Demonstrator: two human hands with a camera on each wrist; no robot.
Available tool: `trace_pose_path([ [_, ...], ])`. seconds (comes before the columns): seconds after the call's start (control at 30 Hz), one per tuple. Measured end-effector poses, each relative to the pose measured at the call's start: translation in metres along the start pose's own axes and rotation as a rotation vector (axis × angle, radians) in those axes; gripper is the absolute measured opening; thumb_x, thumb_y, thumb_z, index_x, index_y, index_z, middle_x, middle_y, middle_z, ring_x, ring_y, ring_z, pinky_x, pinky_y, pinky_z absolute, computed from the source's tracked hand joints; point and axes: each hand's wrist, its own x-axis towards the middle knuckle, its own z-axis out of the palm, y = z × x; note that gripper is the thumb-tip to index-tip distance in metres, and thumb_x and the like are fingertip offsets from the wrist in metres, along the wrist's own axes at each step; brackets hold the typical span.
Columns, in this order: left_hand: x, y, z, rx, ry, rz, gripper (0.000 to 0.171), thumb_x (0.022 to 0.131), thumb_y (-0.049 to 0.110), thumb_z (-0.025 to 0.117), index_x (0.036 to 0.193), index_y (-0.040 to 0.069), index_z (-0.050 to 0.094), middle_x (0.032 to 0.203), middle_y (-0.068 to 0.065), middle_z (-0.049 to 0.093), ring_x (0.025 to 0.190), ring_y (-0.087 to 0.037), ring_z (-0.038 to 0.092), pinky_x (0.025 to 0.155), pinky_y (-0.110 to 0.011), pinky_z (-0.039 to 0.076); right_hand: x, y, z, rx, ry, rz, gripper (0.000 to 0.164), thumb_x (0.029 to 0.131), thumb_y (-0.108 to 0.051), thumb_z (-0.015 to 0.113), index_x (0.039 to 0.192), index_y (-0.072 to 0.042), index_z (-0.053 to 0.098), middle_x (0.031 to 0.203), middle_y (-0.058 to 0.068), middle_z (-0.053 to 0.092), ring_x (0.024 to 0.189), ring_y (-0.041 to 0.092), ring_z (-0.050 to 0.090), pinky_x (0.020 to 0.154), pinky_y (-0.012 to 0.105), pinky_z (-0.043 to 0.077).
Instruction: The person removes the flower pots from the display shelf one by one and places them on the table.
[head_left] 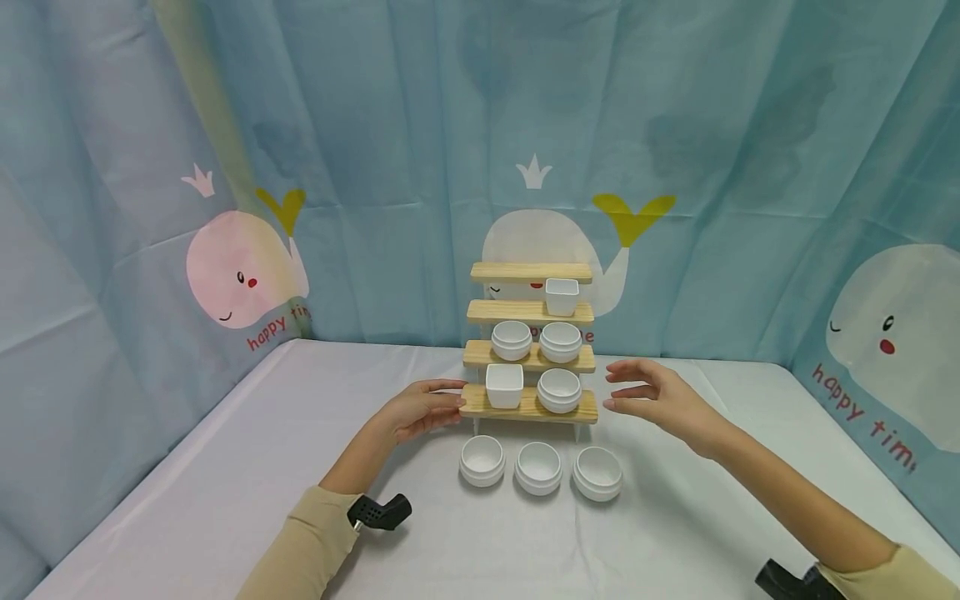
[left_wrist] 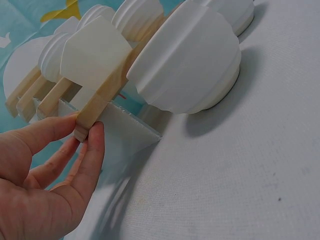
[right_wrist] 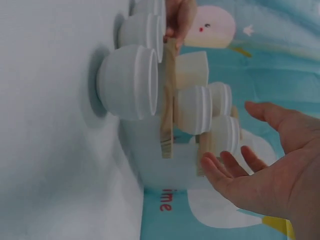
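A tiered stand with wooden shelves point(head_left: 529, 410) rises at the back of the table, its clear side legs partly hidden. My left hand point(head_left: 420, 410) pinches the left end of the lowest shelf between thumb and fingers, plain in the left wrist view. Beside the stand's right side, my right hand point(head_left: 660, 402) hovers with spread fingers, touching nothing. On the lowest shelf are a square white cup point(head_left: 504, 386) and a round white bowl point(head_left: 558, 391). Two round bowls sit one tier up, and a small square cup point(head_left: 562, 297) stands above those. The top shelf point(head_left: 531, 272) bears nothing.
Three round white bowls stand in a row on the white tablecloth before the stand: left point(head_left: 482, 461), middle point(head_left: 537, 468) and right point(head_left: 597, 474). Behind the table hangs a blue curtain point(head_left: 375, 250) printed with whales.
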Motion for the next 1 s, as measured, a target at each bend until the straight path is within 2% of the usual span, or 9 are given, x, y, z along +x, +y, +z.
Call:
trace_pose_path([
  [0.57,0.002,-0.001,-0.001,-0.006,0.005,0.007,0.055,0.104,0.000,0.062,0.155,-0.009,0.043,0.105,-0.009,0.067,0.085,-0.010,0.071,0.079,-0.022,0.063,0.021,-0.017,-0.011,0.017,0.014,-0.022,0.063,0.103,-0.020,0.069,0.154,0.004,0.040,0.154,0.029,0.046,0.138,0.045,0.054,0.114,0.062,0.046],
  [1.0,0.003,-0.002,-0.001,0.002,0.002,0.005,0.055,0.104,0.000,0.063,0.155,-0.008,0.044,0.106,-0.009,0.068,0.086,-0.010,0.071,0.080,-0.022,0.063,0.035,-0.025,-0.013,0.030,0.036,-0.015,0.062,0.103,-0.019,0.070,0.152,0.006,0.042,0.155,0.029,0.046,0.139,0.047,0.052,0.117,0.063,0.042],
])
